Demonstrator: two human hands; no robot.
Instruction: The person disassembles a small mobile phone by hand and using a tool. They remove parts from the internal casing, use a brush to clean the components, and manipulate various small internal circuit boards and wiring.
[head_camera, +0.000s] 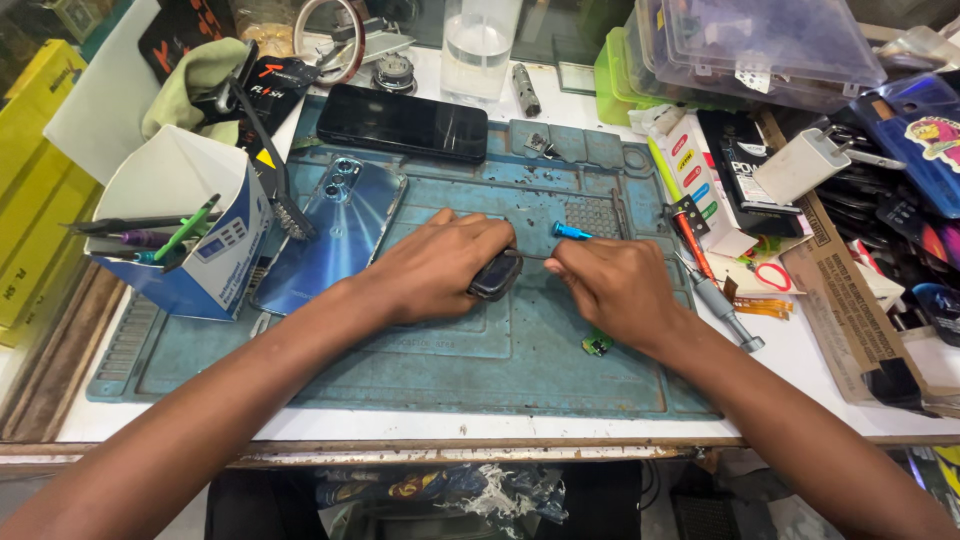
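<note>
While the left hand (440, 268) clamps a small dark part (495, 276) mid-mat (420, 370), the right hand (615, 290) pinches a blue-tipped screwdriver (560, 238) at its edge — likely unscrewing it, and the next turn wants a steady tip.

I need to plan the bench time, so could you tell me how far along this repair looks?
Done: the glossy blue phone back cover lies detached on the teal repair mat. In hand: the left hand grips a small dark part while the right hand works a blue-tipped screwdriver. Left: the cover remains unfitted.
</note>
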